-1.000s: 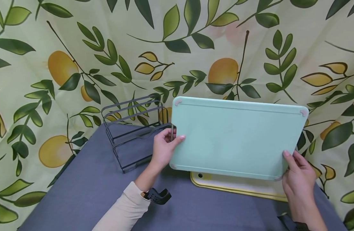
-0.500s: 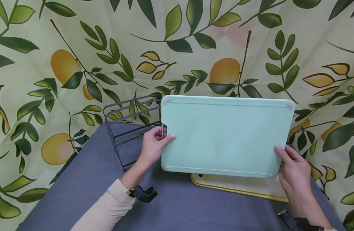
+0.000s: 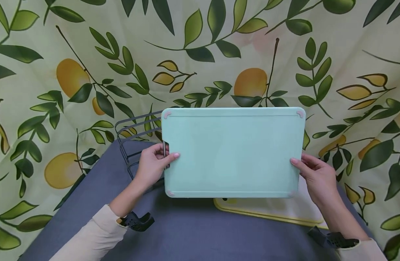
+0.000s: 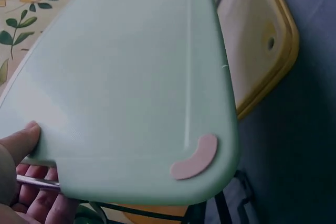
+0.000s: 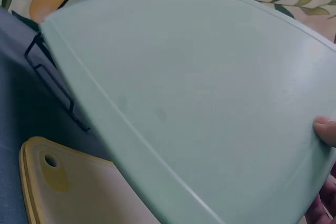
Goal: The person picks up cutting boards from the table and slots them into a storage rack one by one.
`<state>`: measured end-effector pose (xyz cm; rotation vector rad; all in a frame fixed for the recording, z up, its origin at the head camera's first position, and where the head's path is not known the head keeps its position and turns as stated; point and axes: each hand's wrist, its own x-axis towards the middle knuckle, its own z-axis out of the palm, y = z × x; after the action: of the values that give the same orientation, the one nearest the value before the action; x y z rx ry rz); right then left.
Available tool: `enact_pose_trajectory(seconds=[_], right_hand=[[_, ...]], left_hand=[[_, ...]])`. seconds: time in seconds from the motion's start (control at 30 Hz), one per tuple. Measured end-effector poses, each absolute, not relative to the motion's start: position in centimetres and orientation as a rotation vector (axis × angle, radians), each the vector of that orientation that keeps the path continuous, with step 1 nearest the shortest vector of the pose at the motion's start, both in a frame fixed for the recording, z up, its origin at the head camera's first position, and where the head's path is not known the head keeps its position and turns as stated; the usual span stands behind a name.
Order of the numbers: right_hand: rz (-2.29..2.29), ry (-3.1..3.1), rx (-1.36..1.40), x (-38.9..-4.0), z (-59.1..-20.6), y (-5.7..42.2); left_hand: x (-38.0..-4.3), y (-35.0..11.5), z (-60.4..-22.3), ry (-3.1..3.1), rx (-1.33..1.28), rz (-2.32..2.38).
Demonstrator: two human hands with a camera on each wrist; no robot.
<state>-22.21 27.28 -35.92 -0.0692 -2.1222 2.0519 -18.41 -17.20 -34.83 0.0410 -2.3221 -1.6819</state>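
Observation:
A mint-green cutting board with pink corner pads is held up, its broad face toward the head camera. My left hand grips its left edge at the metal handle, thumb on the front face and fingers behind. On the opposite edge my right hand pinches the board, thumb in front, the other fingers mostly hidden behind it. In the left wrist view the left fingers curl round the thin metal bar in the board's notch.
A black wire rack stands at the back left, partly covered by the green board. Yellow-rimmed white cutting boards lie stacked on the grey-blue tablecloth, below and behind the green one. A leaf-and-fruit patterned curtain hangs behind.
Both hands have carried the green board leftward, and it has turned more level. It now covers more of the wire rack and uncovers more of the white boards.

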Motion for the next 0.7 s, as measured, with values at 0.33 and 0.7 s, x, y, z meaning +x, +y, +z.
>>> enact_pose_trajectory(seconds=[0.33, 0.7], right_hand=[[1.680, -2.525, 0.169, -24.0, -34.4, 26.0], [1.703, -2.596, 0.290, -26.0, -33.0, 22.6]], left_hand=[[-16.9, -19.7, -33.8, -2.350, 0.197, -1.658], [-15.7, -22.7, -31.9, -2.358, 0.273, -1.583]])
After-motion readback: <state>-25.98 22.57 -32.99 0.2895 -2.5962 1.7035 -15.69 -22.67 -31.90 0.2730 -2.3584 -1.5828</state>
